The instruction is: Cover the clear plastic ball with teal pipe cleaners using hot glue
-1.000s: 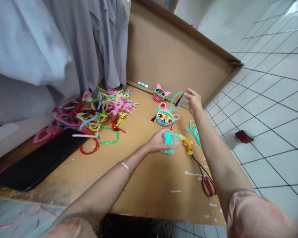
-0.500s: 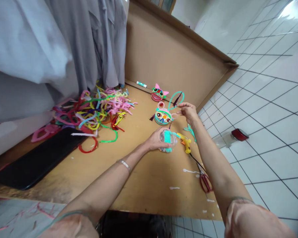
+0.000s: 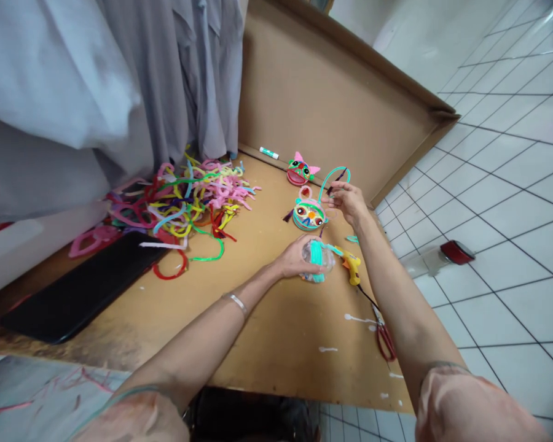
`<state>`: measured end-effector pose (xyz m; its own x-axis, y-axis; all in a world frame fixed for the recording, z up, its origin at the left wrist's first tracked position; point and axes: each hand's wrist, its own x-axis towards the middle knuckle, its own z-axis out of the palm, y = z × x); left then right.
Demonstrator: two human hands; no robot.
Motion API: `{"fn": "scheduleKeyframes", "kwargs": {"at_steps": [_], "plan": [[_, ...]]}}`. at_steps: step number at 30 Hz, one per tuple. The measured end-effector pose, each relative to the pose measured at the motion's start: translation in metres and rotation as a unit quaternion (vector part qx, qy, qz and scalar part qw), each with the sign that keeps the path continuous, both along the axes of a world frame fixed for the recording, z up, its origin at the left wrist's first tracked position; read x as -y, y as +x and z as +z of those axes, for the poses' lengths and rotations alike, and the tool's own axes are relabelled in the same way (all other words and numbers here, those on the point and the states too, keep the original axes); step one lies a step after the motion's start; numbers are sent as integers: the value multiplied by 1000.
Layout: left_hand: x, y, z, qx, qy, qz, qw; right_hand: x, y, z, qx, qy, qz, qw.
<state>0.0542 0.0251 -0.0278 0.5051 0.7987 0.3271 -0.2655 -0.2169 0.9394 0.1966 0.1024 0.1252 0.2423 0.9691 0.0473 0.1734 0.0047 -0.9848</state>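
Note:
My left hand (image 3: pixel 298 256) is wrapped round a clear, rounded plastic piece (image 3: pixel 328 263) with a band of turquoise pipe cleaner (image 3: pixel 316 261) across it. A turquoise tail runs from the band toward the yellow glue gun (image 3: pixel 351 265) lying to its right. My right hand (image 3: pixel 347 201) hovers with bent, parted fingers and nothing visible in them. It is beside the turquoise loop (image 3: pixel 323 183) of a pink-and-teal animal-face ornament (image 3: pixel 309 215) with dark tassels. Part of the loop is hidden behind that hand. A second face ornament (image 3: pixel 299 170) with pink ears stands farther back.
A tangled heap of coloured pipe cleaners (image 3: pixel 203 193) and a black tray-like slab (image 3: pixel 87 288) lie left. Red-handled scissors (image 3: pixel 385 341) sit near the right edge. A marker (image 3: pixel 269 153) lies by the cardboard wall (image 3: pixel 322 92). A red-lidded bottle (image 3: pixel 456 252) is beyond the table.
The view has shifted slightly, so the table things appear a little to the right. My right hand has moved slightly over the loop. My left hand keeps its hold on the plastic piece.

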Motion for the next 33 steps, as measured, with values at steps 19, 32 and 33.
{"fn": "scheduleKeyframes", "kwargs": {"at_steps": [19, 32, 33], "plan": [[0, -1, 1, -12, 22, 9, 1000, 125, 27, -90, -37, 124, -178, 976], [3, -5, 4, -30, 21, 17, 999, 158, 11, -136, 59, 194, -217, 955], [4, -5, 4, -33, 23, 21, 999, 159, 10, -137, 70, 195, -209, 956]]}}
